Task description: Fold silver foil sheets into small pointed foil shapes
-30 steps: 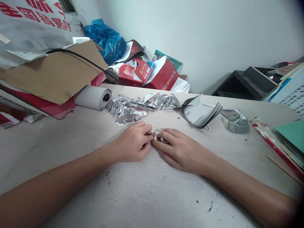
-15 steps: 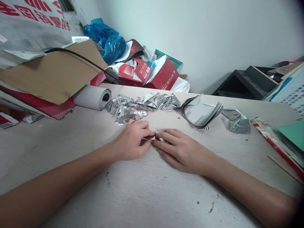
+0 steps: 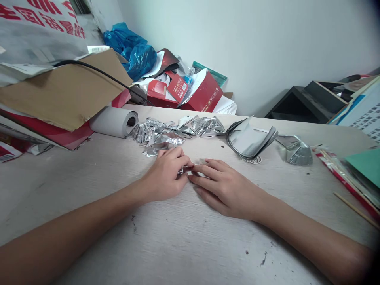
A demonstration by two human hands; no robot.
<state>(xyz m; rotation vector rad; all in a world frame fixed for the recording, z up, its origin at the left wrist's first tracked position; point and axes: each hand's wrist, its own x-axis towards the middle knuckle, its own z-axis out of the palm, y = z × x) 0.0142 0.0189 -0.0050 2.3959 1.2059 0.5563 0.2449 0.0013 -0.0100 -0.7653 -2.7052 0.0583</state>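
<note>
Both hands rest on the pale wooden table [image 3: 184, 233] and meet over a small piece of silver foil paper [image 3: 183, 170]. My left hand [image 3: 166, 176] curls its fingers and pinches the foil's left end. My right hand [image 3: 219, 184] lies flatter, its fingertips pressing the foil down onto the table. Most of the foil is hidden under the fingers. Just beyond the hands lies a heap of folded silver foil pieces [image 3: 175, 132].
A curled stack of silver sheets [image 3: 251, 140] and another folded foil piece [image 3: 295, 152] lie at the right. A white paper roll [image 3: 114, 122], cardboard [image 3: 65, 91] with a black cable, red boxes [image 3: 202, 95] and a blue bag [image 3: 130, 49] crowd the back left. Books and a wooden stick [image 3: 356, 211] sit at right.
The left hand's fingers have curled further over the foil and the two hands have closed in slightly; the view has shifted a little.
</note>
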